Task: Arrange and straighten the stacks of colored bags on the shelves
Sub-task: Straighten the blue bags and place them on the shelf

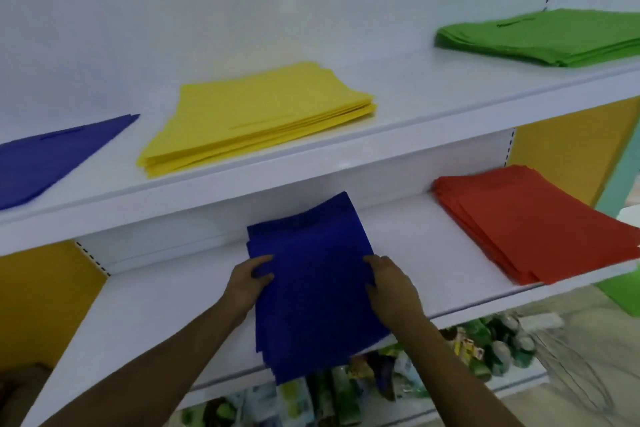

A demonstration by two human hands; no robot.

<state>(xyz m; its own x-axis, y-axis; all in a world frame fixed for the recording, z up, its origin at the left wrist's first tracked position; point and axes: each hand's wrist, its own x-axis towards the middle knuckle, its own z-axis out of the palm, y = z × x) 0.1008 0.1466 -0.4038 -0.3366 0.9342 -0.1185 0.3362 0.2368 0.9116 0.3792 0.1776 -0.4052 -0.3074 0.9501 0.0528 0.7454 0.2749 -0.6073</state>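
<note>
A stack of blue bags [315,288] lies on the lower white shelf [173,305], its near end hanging over the front edge. My left hand [247,282] grips the stack's left edge, thumb on top. My right hand [389,282] holds its right edge. On the same shelf at the right sits a fanned stack of red bags [530,222]. The upper shelf [415,104] carries a yellow stack [256,118] in the middle, a green stack [554,36] at the right and another blue stack [52,156] at the far left.
Below the lower shelf lie several colourful packaged goods [467,350]. Yellow side panels [41,302] flank the shelf bay. The white back wall [242,10] closes the shelves behind.
</note>
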